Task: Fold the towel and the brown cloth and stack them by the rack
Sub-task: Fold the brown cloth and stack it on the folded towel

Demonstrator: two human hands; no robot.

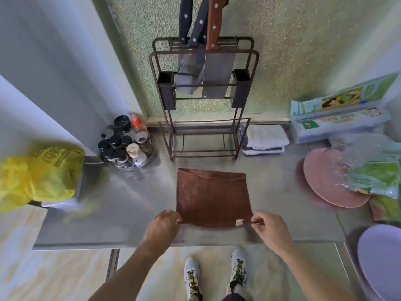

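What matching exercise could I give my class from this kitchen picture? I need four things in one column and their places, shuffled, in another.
Things:
1. brown cloth
2. folded white towel
3. yellow plastic bag
4. pink plate

Places:
A. at the table's far left end
B. at the right, partly under a green packet
C. flat at the middle of the table, near corners pinched by both hands
D. right beside the rack's base

Pairs: 1-C, 2-D, 3-A, 4-B
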